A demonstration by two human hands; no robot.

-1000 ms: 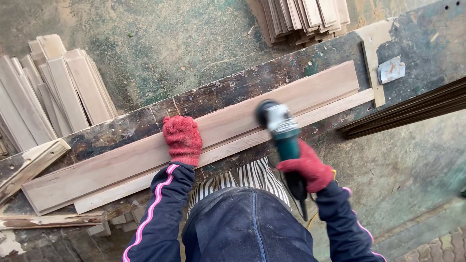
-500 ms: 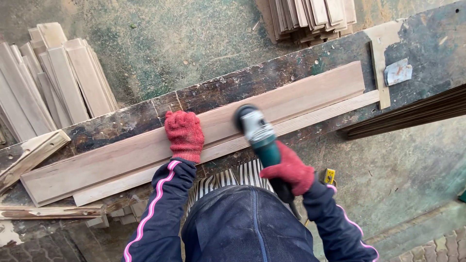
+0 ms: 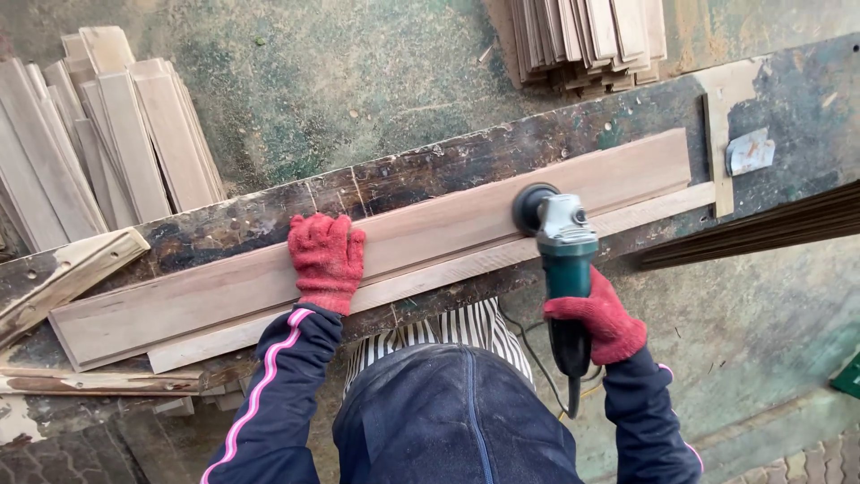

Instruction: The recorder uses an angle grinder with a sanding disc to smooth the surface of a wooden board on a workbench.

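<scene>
Roughly from left to right, as seen from the head camera:

Far left, floor: a fanned pile of pale wood slats (image 3: 98, 143) lies on the green-stained floor (image 3: 358, 81), beyond the counter's far edge; a thick offcut (image 3: 63, 282) lies slantwise on the counter's left end.

Counter: a dark, scarred counter (image 3: 421, 170) runs across the view, rising toward the right; a thin paint-flaked strip (image 3: 98, 383) lies along its near left edge.

Board: a long pale board (image 3: 269, 278) lies flat along the counter; a narrower, lighter strip (image 3: 430, 278) sits just beside it on the near side, touching its long edge.

Left hand: the left hand (image 3: 326, 258), in a red knitted glove, presses palm-down on the board near its middle; its fingers lie flat and close together, clamped on nothing; the sleeve is dark with a pink stripe.

Grinder: an angle grinder (image 3: 563, 260) with grey head and green body stands with its dark disc on the board, right of the left hand; whether the disc spins is hard to say.

Right hand: the right hand (image 3: 598, 318), also red-gloved, has its fingers wrapped tight round the grinder's green body, near the rear; a dark cable hangs below.

Right end: a pale stop piece (image 3: 717, 170) lies crosswise at the board's right end; a small grey scrap (image 3: 751, 151) lies just beyond it; dark mouldings (image 3: 770, 229) slant along the near right.

Top: a second stack of slats (image 3: 582, 36) lies on the floor.
</scene>
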